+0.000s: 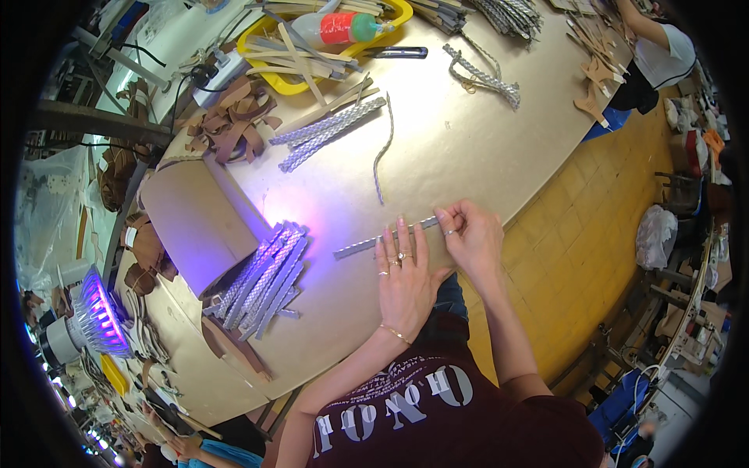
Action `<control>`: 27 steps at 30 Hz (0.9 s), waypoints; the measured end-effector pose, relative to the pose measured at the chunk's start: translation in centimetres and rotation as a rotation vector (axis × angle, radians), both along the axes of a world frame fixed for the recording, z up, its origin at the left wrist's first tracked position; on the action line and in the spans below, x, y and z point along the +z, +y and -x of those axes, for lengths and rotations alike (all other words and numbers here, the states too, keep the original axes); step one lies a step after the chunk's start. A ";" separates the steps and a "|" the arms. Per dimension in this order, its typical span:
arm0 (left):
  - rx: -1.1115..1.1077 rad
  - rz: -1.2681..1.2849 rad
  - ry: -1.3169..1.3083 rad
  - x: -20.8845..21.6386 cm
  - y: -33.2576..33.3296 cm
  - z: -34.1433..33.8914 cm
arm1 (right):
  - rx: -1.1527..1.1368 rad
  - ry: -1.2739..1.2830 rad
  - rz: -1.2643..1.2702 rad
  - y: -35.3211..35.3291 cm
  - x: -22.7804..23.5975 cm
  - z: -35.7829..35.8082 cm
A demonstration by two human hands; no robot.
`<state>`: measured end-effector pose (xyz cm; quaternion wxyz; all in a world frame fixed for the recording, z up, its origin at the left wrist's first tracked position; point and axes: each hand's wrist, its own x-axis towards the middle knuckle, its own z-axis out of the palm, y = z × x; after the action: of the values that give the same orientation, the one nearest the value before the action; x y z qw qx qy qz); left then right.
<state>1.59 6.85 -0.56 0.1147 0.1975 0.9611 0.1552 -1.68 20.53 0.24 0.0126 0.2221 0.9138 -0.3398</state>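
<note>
A narrow silver-grey braided strip [356,248] lies on the tan table near its front edge. My left hand [404,269] rests flat across the strip, fingers stretched out and pointing away from me, with rings on several of them. At the strip's right end, the thumb and fingers of my right hand [472,234] are pinched on it. To the left, a pile of similar grey braided strips [265,281] sits under purple light, beside a curved brown cover [199,218]. A thin braided cord [382,152] lies beyond my left hand.
Further back are two wider braided pieces [331,132], brown leather scraps [230,121], a yellow tray [292,82] of strips with a bottle [335,29], and a black-handled cutter [394,53]. A purple-lit lamp [94,320] stands at left. Another person's arm [644,23] shows at far right.
</note>
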 end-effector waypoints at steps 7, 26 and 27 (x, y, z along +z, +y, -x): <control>0.001 -0.009 0.025 -0.4 0.1 -0.1 | -0.020 0.063 -0.031 -0.4 -0.1 -0.2; -0.010 0.050 0.058 -0.5 0.1 -0.1 | -0.108 0.093 -0.087 0.2 -0.5 -0.2; -0.018 0.035 0.072 -0.6 -0.1 -0.1 | -0.061 0.099 -0.134 0.0 -0.6 -0.3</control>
<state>1.71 6.73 -1.16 0.0848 0.2097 0.9654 0.1300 -1.36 20.56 -0.40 -0.0578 0.2331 0.9269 -0.2884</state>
